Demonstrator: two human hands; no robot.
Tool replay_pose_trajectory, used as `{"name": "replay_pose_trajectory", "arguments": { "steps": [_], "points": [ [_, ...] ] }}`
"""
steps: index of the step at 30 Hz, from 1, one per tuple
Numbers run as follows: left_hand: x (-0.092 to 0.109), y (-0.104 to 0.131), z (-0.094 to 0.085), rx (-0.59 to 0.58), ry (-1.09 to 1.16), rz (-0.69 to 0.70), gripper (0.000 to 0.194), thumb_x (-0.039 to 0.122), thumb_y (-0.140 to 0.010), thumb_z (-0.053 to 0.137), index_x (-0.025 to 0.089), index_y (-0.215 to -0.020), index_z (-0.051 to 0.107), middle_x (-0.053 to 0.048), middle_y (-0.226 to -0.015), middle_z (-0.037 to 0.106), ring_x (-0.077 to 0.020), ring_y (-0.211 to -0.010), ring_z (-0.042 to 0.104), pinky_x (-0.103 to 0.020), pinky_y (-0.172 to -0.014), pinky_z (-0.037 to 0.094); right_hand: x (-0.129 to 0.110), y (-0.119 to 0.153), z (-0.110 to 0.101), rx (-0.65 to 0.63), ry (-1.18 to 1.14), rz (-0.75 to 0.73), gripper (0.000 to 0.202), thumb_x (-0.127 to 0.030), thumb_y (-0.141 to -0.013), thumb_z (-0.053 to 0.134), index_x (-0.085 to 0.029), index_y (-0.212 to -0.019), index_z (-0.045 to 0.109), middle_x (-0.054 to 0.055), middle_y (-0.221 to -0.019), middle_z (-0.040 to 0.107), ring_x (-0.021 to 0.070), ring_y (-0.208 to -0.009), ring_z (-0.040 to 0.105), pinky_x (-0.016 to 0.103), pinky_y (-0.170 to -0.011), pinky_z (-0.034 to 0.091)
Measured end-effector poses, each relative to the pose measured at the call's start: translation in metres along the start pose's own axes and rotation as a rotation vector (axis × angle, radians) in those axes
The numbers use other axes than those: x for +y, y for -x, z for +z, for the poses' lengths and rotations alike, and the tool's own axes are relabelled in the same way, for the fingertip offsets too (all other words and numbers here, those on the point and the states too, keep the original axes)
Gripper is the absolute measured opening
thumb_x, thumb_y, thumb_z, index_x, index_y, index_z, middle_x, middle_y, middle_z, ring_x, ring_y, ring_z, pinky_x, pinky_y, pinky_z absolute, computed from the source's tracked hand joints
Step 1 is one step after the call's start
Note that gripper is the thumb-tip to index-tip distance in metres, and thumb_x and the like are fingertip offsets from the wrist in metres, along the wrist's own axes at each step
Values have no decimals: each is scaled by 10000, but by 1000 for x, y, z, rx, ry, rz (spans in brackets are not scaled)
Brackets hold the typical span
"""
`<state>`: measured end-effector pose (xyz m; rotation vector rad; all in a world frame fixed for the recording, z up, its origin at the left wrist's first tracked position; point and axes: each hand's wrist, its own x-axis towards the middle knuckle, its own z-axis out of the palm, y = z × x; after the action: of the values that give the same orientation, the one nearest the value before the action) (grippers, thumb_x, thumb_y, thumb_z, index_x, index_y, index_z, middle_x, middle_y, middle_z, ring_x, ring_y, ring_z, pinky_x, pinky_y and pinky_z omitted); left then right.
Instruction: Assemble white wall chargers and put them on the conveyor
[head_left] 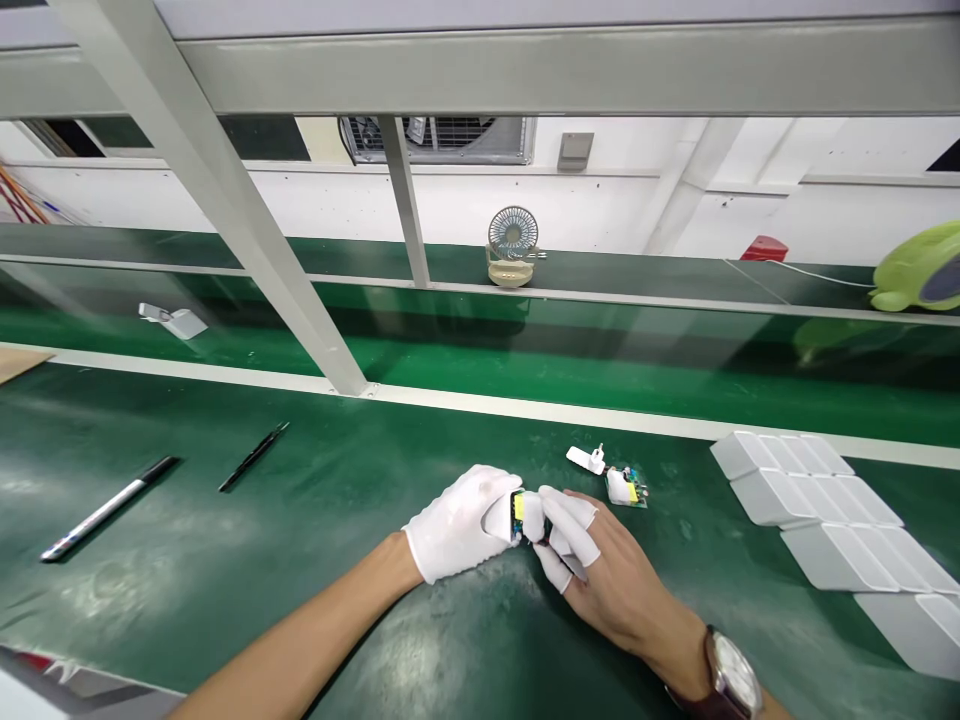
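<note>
My left hand (459,522), in a white glove, is closed around a small white plastic housing (498,519). A small circuit board (531,516) with a yellow part and a white-wrapped block sits at the housing's open end; how far inside it goes is hidden. My right hand (600,565), with white covers on its fingers, pinches the board's outer end. Beyond my right hand lie a second circuit board (624,487) and, beside it, a white plug piece (588,459).
Several rows of white plastic housings (810,490) stand at the right. A black pen (253,457) and a marker (109,508) lie at the left. A slanted metal post (247,220) rises from the bench (285,560). On the back shelf stands a small fan (512,245).
</note>
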<state>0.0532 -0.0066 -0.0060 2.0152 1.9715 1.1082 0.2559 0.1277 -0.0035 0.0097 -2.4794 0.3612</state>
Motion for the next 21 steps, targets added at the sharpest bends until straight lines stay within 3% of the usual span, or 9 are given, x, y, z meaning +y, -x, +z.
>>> {"name": "replay_pose_trajectory", "arguments": {
  "steps": [12, 21],
  "points": [
    [0, -3, 0, 28, -40, 82, 540, 173, -832, 664, 209, -1334, 469, -133, -1169, 659, -272, -1078, 664, -425, -906, 578, 2, 2, 2, -12, 11, 2, 711, -137, -945, 593, -148, -1570, 255, 163, -1332, 629, 294, -1238, 600, 526, -1051, 540],
    [0, -3, 0, 25, -17, 69, 544, 166, -829, 662, 219, -1337, 475, -127, -1166, 670, -273, -1076, 664, -426, -920, 559, 0, -1, 3, 14, -21, 26, 689, -137, -940, 612, -141, -1551, 293, 157, -1272, 649, 276, -1165, 627, 518, -1053, 529]
  ]
}}
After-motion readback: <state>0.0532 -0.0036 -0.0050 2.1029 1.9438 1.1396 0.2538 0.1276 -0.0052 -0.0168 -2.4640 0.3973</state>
